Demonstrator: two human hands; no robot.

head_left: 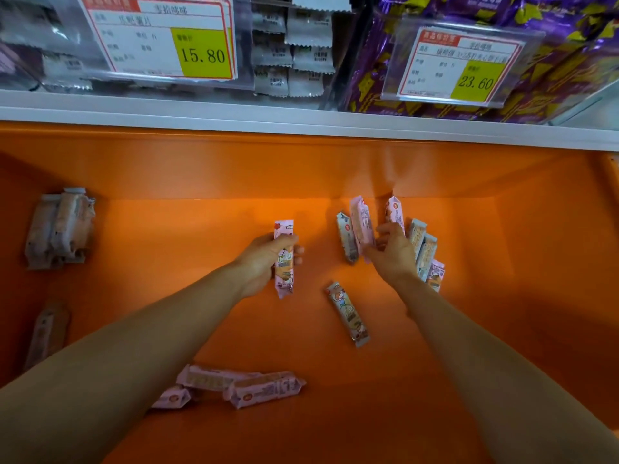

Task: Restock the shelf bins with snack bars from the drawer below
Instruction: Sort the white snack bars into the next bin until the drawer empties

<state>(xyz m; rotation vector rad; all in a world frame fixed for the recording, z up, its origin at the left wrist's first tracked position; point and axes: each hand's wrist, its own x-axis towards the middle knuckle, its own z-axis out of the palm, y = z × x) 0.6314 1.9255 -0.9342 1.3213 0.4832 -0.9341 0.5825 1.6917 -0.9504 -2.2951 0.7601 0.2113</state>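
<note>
Both my arms reach down into the orange drawer [485, 329]. My left hand [264, 262] is shut on one pink snack bar [284, 262], held upright. My right hand [393, 251] grips a pink snack bar [362, 226] at the far middle of the drawer. Several more bars [425, 252] fan out behind and right of that hand, and a grey one [346, 241] leans just left of it. One loose bar [348, 313] lies on the drawer floor between my forearms. Three pink bars [264, 388] lie near the front under my left forearm.
A stack of pale bars [60, 227] sits at the drawer's left, with another bar [47, 329] below it. Above the white shelf edge [301, 118] are clear bins of silver packets [294, 51] and purple packets [569, 35], with price tags 15.80 [160, 38] and 23.60 [465, 63].
</note>
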